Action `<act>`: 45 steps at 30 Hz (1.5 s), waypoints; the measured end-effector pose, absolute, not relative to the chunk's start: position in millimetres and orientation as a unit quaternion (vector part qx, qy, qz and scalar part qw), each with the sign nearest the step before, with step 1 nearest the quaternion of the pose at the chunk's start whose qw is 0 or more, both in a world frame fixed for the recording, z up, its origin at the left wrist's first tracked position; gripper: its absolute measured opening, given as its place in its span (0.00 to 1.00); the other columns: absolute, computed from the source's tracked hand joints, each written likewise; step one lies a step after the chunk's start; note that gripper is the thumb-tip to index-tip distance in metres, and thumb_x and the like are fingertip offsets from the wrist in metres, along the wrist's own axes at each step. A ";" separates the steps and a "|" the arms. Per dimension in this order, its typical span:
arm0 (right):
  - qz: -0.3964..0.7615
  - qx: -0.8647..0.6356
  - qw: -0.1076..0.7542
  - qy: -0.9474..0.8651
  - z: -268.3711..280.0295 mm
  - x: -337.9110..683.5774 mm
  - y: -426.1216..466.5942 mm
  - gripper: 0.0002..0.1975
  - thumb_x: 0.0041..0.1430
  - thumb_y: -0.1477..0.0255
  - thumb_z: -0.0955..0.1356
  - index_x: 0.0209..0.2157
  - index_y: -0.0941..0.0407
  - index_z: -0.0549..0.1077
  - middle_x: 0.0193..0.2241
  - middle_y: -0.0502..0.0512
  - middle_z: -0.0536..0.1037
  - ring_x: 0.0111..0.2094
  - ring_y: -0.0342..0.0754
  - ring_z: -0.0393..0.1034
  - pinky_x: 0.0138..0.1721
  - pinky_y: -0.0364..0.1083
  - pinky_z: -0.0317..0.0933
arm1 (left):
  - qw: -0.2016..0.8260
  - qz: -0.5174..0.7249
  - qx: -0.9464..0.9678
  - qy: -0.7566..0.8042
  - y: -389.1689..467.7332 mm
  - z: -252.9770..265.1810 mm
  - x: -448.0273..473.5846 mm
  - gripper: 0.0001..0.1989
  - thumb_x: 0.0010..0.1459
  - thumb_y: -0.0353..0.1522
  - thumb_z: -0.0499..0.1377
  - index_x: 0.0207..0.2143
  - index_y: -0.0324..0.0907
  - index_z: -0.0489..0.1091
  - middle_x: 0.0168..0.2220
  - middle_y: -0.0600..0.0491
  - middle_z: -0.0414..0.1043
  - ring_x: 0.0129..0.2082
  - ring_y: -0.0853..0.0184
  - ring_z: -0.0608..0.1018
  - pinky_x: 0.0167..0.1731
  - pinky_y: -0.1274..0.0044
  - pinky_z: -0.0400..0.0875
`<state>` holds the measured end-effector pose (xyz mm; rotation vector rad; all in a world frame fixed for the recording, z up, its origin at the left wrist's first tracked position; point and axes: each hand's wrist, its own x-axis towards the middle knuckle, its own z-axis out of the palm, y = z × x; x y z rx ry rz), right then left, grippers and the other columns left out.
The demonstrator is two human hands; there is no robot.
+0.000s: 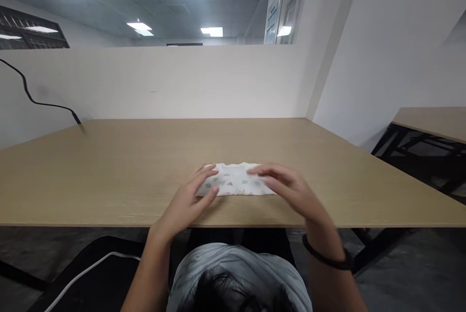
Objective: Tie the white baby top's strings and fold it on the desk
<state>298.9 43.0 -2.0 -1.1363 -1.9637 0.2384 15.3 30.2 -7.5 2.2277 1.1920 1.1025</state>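
Note:
A white cloth garment with small printed figures lies folded into a flat, wide strip near the table's front edge. What looks like a neckline dips at the middle of its far side. My left hand is over its left end, thumb and fingers apart. Over the right end hovers my right hand, slightly blurred, its fingers stretched out and the thumb apart from them. Neither hand grips the cloth, and whether the fingertips touch it I cannot tell. Both hands cover parts of the garment's ends.
The wooden table reaches back to a low white partition. A black cable hangs down at the far left. Below left, a white cable crosses a black chair. Another table stands at the right.

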 end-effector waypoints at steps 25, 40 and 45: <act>0.355 -0.372 0.233 -0.825 -131.0 295.4 -21.8 0.17 0.65 0.57 0.64 0.41 0.52 0.80 0.41 0.57 0.81 0.46 0.54 0.75 0.51 0.50 0.66 | 0.436 0.092 0.866 0.228 20.9 -126.8 28.5 0.18 0.54 0.47 0.64 0.40 0.44 0.78 0.49 0.47 0.74 0.50 0.55 0.75 0.52 0.69 0.68; 0.361 -0.495 0.323 -0.721 -200.8 251.9 11.8 0.10 0.61 0.64 0.66 0.30 0.55 0.67 0.30 0.52 0.74 0.35 0.49 0.68 0.37 0.46 0.55 | 0.604 0.271 0.676 0.323 28.1 -182.7 52.1 0.27 0.55 0.51 0.66 0.47 0.40 0.72 0.41 0.52 0.68 0.41 0.65 0.67 0.44 0.74 0.61; 0.302 -0.492 0.345 -0.740 -200.7 251.9 5.2 0.12 0.64 0.66 0.64 0.27 0.55 0.65 0.24 0.50 0.71 0.29 0.46 0.66 0.31 0.44 0.52 | 0.576 0.258 0.685 0.363 24.5 -183.7 57.3 0.23 0.54 0.50 0.66 0.39 0.39 0.72 0.28 0.59 0.58 0.31 0.69 0.61 0.33 0.77 0.56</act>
